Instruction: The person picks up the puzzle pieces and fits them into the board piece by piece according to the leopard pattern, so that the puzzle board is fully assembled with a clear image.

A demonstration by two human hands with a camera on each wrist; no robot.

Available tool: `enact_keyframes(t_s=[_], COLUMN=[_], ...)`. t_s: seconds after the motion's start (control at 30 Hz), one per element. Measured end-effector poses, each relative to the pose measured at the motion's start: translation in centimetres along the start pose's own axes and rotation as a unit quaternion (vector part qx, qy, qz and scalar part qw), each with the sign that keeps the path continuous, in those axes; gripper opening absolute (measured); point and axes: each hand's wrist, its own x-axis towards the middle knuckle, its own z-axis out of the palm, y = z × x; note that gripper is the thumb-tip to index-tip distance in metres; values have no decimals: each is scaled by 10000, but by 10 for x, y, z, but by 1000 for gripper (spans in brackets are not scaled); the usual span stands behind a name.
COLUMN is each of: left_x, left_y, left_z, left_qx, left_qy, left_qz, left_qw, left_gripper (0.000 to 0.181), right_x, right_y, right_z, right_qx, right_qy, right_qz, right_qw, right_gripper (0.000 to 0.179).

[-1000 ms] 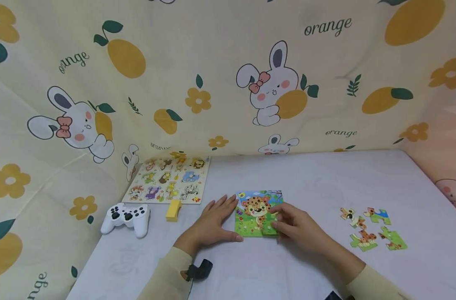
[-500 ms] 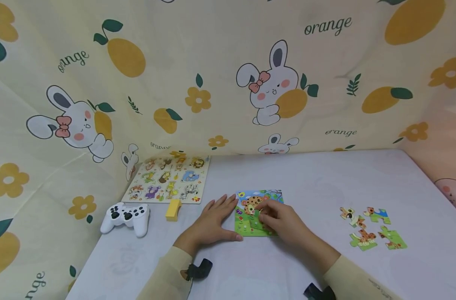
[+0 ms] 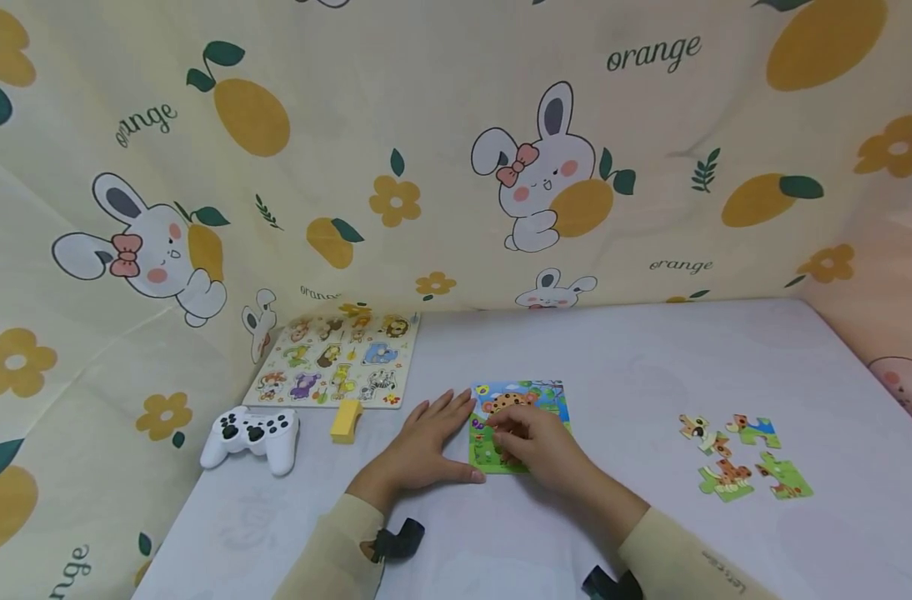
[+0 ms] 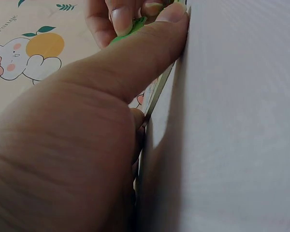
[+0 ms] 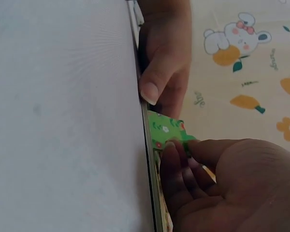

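Note:
A square leopard puzzle in bright green and blue lies at the middle of the table. My left hand rests flat along its left side, fingers spread, with the thumb by the near left corner. Over the lower part of the puzzle, my right hand pinches a green puzzle piece printed with small flowers. In the right wrist view this piece stands tilted at the puzzle's edge, close to the left thumb. The right hand covers much of the leopard picture in the head view.
Several loose puzzle pieces lie on the table at the right. To the left are a white game controller, a yellow block and an animal picture board. A printed cloth hangs behind the table.
My right hand has moved left across the puzzle with the green puzzle piece, from its lower right towards its lower left. The left hand stays in place.

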Motion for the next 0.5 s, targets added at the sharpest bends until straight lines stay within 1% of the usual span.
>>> enact_keyframes(t_s=[0.07, 0.1, 0.2, 0.27, 0.33, 0.43, 0.5], left_x=[0, 0, 0, 0, 1, 1, 1], left_y=[0, 0, 0, -1, -1, -2, -2], left_z=[0, 0, 0, -1, 0, 0, 1], left_qx=[5, -3, -1, 11, 42, 64, 71], left_qy=[1, 0, -6, -11, -11, -3, 4], left_qz=[3, 2, 5, 11, 28, 49, 56], left_qw=[10000, 10000, 10000, 10000, 10000, 10000, 10000], left_gripper=[115, 115, 115, 115, 116, 116, 116], right_x=[0, 0, -1, -1, -1, -3, -4], right_y=[-1, -1, 0, 0, 0, -2, -4], right_z=[1, 2, 3, 4, 5, 7, 8], right_qx=[-70, -186, -701, -1220, -1638, -2057, -2244], right_qy=[40, 77, 162, 185, 145, 15, -49], right_qz=[20, 17, -47, -155, -176, -147, -87], right_qw=[10000, 9998, 9974, 9922, 9862, 9785, 9744], right_gripper=[18, 18, 21, 25, 32, 42, 46])
